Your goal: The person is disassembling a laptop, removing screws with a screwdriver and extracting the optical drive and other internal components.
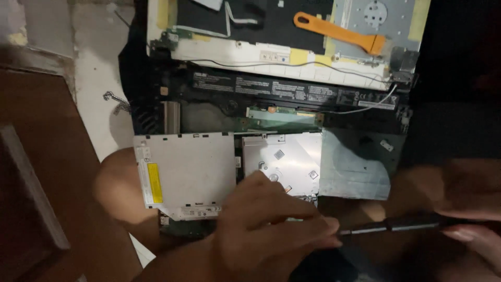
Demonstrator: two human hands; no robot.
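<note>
The opened laptop chassis (271, 99) contains a silver optical drive (185, 175), a hard drive (284, 162) beside it, and an orange pry tool (339, 32) above. Below the hard drive, the left hand (271, 224) pinches the screwdriver (396, 224) tip with fingers together. The right hand (464, 203), blurred, is clamped on its handle.

right hand (464, 201) blurred, cut off by the right edge; left hand (271, 224) hides the screwdriver (396, 224) tip and the laptop's (271, 104) front edge.
</note>
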